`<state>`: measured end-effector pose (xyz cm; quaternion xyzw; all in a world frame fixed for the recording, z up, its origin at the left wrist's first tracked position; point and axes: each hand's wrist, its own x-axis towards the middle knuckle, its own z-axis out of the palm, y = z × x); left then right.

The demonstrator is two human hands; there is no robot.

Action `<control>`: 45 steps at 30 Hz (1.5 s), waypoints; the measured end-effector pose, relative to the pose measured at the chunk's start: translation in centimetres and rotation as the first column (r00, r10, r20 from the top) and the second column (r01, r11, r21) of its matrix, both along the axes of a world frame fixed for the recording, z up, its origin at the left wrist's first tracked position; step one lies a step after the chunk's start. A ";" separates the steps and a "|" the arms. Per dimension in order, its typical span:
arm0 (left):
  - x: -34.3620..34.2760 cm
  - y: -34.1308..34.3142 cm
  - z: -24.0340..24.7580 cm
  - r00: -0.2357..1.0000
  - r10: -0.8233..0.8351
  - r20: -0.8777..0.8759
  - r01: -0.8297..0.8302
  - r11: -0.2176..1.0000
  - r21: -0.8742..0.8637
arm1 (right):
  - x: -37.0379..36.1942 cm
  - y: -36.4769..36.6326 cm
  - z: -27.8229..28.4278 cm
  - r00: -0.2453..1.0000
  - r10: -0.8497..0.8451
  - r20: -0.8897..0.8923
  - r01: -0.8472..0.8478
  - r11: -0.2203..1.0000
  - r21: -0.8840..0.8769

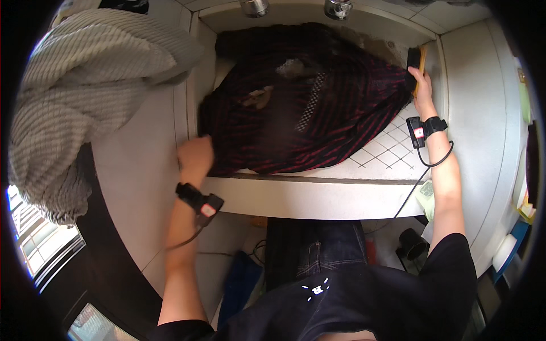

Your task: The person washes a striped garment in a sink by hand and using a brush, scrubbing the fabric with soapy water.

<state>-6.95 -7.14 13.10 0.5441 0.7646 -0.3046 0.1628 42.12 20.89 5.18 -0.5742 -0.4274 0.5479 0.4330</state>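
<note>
A dark garment (352,125) with thin red stripes lies spread and bunched in a white wash basin (318,196). Pale patches and a checkered strip show in its middle. At the garment's left edge, my left hand (196,158) is closed on the fabric, slightly blurred, with its fingertips partly hidden. Over by the basin's right wall, my right hand (422,94) grips a scrubbing brush (421,57) with a yellow back and black bristles. The bristles face left, beside the garment's right end; whether they touch it I cannot tell.
Two metal taps (338,8) jut over the basin's back edge. A grey ribbed cloth (96,85) drapes over the left ledge. Crosshatched basin floor (387,150) shows at the front right. A black cable (410,196) hangs from my right wrist device; a dark cup (412,243) stands below.
</note>
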 end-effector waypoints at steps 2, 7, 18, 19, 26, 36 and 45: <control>2.0 1.2 -1.9 0.999 -0.033 0.019 0.036 0.981 -0.192 | 0.0 -0.9 -0.1 0.998 -0.024 0.052 0.027 0.998 -0.049; 2.7 8.7 -8.3 0.908 -0.407 0.101 0.210 0.650 0.731 | -0.2 -1.6 -0.6 0.986 0.121 0.116 -0.116 0.992 -0.045; -0.2 10.7 -11.0 0.860 0.013 0.510 -0.377 0.690 0.618 | -1.5 1.2 -0.2 0.966 0.064 0.252 -0.109 0.979 0.171; -0.8 10.7 -9.3 0.843 0.012 0.538 -0.418 0.644 0.641 | -2.0 2.0 0.3 0.979 0.070 0.193 -0.118 0.961 0.250; -0.3 0.9 1.1 0.778 -0.250 0.577 -0.489 0.336 0.805 | 0.2 2.7 4.8 0.984 -0.105 -0.146 0.164 0.853 0.495; 6.6 -1.7 -1.1 0.856 -0.255 0.450 0.306 0.951 -0.044 | 1.6 -5.4 -1.2 -0.101 0.574 0.813 -0.359 0.741 -0.568; 9.8 0.7 -7.4 0.902 -0.136 0.410 0.114 0.991 0.077 | -15.8 -13.6 -0.8 0.310 0.452 0.837 -0.900 0.423 0.105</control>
